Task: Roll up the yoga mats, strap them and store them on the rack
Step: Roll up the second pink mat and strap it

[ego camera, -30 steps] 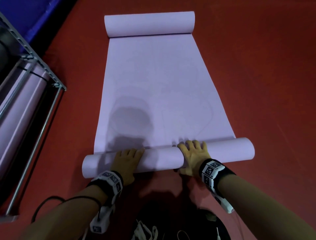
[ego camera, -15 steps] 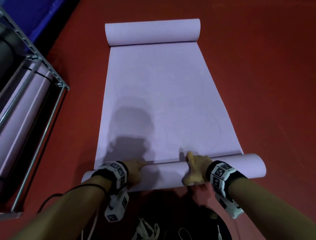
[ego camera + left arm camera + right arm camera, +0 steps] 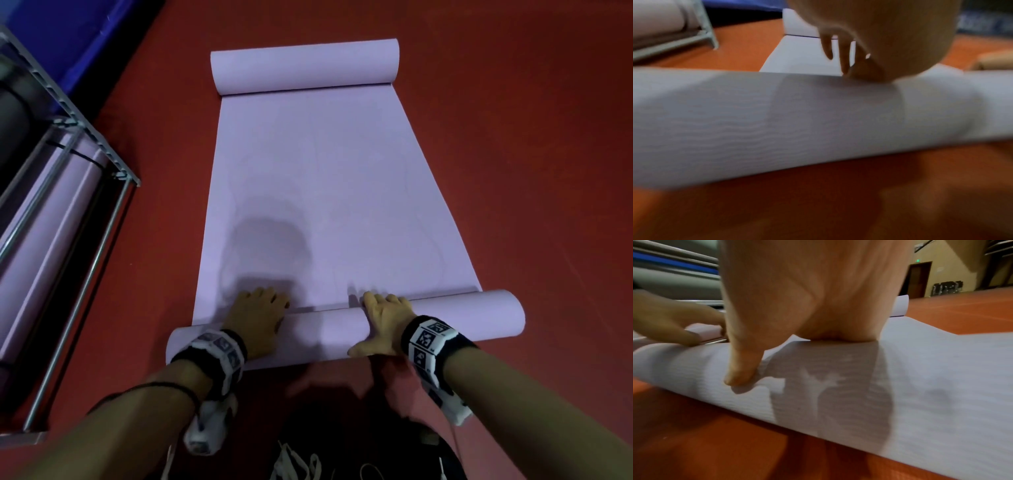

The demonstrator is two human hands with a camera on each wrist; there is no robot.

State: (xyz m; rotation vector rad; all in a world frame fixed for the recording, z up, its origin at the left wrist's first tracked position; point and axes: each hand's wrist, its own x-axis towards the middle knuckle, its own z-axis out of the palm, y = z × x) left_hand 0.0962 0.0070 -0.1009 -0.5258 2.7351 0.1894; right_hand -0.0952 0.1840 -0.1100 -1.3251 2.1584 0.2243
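Both palms lie flat on the near roll [image 3: 325, 334] of the lilac yoga mat [image 3: 335, 192], left hand [image 3: 255, 318] and right hand [image 3: 383, 323]; neither grip closes round it. Roll runs left-right; unrolled mat stretches away on the floor.

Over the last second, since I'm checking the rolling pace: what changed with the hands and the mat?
Both hands reset on the near roll: the left hand and right hand curled over its far side half a second ago, and now lie flatter on top, fingers forward. The far curled end, rack and stored mat stayed put.
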